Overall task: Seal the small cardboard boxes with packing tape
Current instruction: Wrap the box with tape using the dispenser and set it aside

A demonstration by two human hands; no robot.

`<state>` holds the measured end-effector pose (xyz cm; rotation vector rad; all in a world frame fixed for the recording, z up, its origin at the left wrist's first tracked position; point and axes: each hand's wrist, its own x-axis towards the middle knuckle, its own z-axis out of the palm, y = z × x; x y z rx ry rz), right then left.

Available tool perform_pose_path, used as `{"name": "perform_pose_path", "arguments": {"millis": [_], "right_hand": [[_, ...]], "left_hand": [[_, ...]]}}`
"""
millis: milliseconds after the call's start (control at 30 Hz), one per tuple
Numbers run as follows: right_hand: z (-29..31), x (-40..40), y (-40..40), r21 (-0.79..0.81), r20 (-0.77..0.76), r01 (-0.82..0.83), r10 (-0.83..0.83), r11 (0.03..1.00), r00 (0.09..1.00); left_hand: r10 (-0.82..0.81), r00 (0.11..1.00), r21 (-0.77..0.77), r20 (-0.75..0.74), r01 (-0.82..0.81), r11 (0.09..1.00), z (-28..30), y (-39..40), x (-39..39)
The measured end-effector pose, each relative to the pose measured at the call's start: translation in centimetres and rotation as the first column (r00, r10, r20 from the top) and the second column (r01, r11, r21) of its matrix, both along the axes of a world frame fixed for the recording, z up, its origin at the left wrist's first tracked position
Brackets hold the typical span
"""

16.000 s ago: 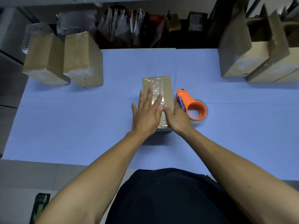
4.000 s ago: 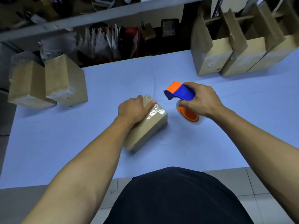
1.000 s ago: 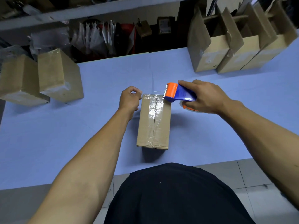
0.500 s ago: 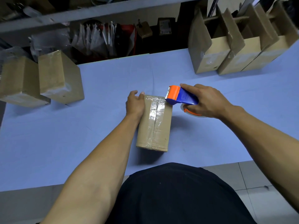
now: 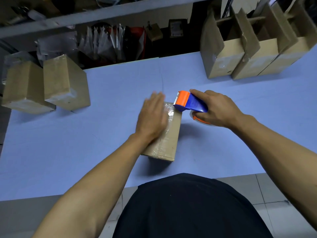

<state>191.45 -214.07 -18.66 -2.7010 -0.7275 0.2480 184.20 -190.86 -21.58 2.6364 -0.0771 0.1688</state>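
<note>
Brown cardboard box point(image 5: 169, 140) lies lengthwise away from me, no legible print; my left hand point(image 5: 152, 115) presses flat, right hand point(image 5: 217, 109) grips the orange-blue tape dispenser point(image 5: 188, 102).

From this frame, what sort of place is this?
Probably a small packing or shipping workstation: open boxes wait at the table's back right, taped boxes sit far left, and the right hand holds a tape dispenser.

A box point(image 5: 167, 134) at the table's point(image 5: 103, 152) centre, taped boxes point(image 5: 46, 85) far left, open boxes point(image 5: 248, 48) far right, tape dispenser point(image 5: 190, 103) beside its right.
</note>
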Motion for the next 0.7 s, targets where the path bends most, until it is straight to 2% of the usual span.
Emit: {"name": "perform_pose_path", "arguments": {"millis": [33,67,167,300,700], "right_hand": [[0.0,0.0,-0.1,-0.002,0.002,0.002,-0.002,1.0,1.0],[0.0,0.0,-0.2,-0.003,0.007,0.001,-0.001,1.0,1.0],[-0.2,0.1,-0.4,0.003,0.007,0.001,-0.001,1.0,1.0],[-0.1,0.0,-1.4,0.037,-0.033,-0.023,0.024,0.999,0.999],[-1.0,-1.2,-7.3,-0.036,-0.168,0.043,-0.048,0.998,0.985]], "left_hand": [[-0.151,0.985,0.118,-0.09,0.161,0.98,-0.5,-0.3,-0.4],[-0.207,0.96,0.187,-0.191,0.242,0.952,-0.8,-0.4,-0.5],[-0.183,0.933,0.259,-0.31,0.268,0.928,-1.1,-0.3,-0.2],[-0.182,0.928,0.293,-0.326,0.282,0.913,-0.8,0.0,0.0],[-0.148,0.922,0.29,-0.358,0.26,0.921,-0.2,-0.3,0.1]]}}
